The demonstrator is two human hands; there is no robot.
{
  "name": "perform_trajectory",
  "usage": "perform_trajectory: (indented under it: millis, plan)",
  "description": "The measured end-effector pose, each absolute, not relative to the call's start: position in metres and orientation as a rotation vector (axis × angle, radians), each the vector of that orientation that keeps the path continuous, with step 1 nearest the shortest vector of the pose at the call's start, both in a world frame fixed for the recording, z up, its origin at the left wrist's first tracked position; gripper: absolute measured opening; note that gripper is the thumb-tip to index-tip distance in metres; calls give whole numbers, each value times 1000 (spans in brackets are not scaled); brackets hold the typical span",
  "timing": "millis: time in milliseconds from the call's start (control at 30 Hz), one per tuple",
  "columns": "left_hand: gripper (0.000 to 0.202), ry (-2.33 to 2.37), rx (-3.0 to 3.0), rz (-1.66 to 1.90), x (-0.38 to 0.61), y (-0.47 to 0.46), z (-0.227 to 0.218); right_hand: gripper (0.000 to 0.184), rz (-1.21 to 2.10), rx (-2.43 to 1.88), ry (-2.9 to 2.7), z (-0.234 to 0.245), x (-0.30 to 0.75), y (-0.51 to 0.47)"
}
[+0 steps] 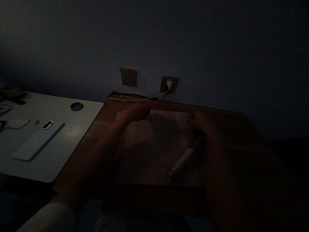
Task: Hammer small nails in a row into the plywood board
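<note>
The view is very dark. A pale, squarish sheet of paper (145, 154) lies on the brown wooden table. My left hand (138, 111) is closed at its far left corner, fingers curled over the edge. At the far right corner, my right hand (201, 121) pinches the sheet's far edge, which looks slightly raised or folded there. A whitish, dark-speckled cylinder (181, 164) rests slantwise on the right part of the sheet, below my right hand; its upper end fades into shadow, and its kind is unclear.
To the left stands a white table (72, 138) with a light-coloured phone (38, 140) lying face down and a small round dark object (76, 106). Behind the wooden table (231, 129), a white cable (145, 99) runs to a plug in a wall socket (169, 84). Another wall plate (128, 77) is beside it.
</note>
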State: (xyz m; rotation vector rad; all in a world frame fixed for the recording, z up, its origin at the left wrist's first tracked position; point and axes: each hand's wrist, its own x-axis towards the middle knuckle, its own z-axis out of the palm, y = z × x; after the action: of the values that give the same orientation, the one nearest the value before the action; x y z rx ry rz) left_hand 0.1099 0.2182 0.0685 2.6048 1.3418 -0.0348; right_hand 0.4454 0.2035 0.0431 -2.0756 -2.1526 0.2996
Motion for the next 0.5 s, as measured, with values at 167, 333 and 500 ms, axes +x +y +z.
perform_trajectory:
  millis: [167,333,500]
  plan:
    - [19,1308,2632,122,108,226,63,16,320,-1956,-2189,47,440,201]
    - [20,1275,2653,242,110,227,60,20,361,-1881,-2222,41,431,204]
    - [28,1262,2661,248,113,228,54,26,393,-1818,-2261,32,426,208]
